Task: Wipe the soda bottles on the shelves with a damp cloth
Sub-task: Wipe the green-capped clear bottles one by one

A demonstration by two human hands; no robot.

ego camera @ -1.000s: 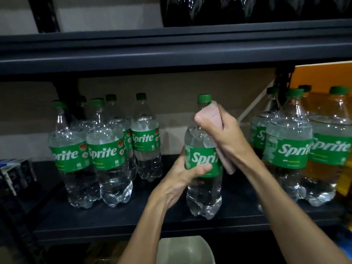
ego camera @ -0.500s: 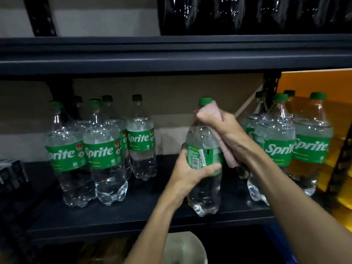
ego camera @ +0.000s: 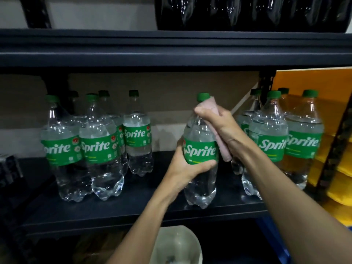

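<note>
On the dark middle shelf, toward its front edge: grips an upright Sprite bottle with the left hand, fingers and thumb curled round the green label. Clamps a folded pink cloth against the bottle's neck with the right hand, fingers wrapped round cloth and neck just under the green cap, the cloth's loose end hanging down the bottle's right side to label height. Cannot tell whether the base rests on the shelf or hangs just above it. Has, to the left, a left cluster of Sprite bottles, upright and well apart from the held one; to the right, a right cluster of Sprite bottles, upright just behind the right forearm. Overhead, an upper shelf loaded with dark bottles. Farther right, an orange board and stacked yellow items. Below the shelf edge, between the forearms, a pale basin.
</note>
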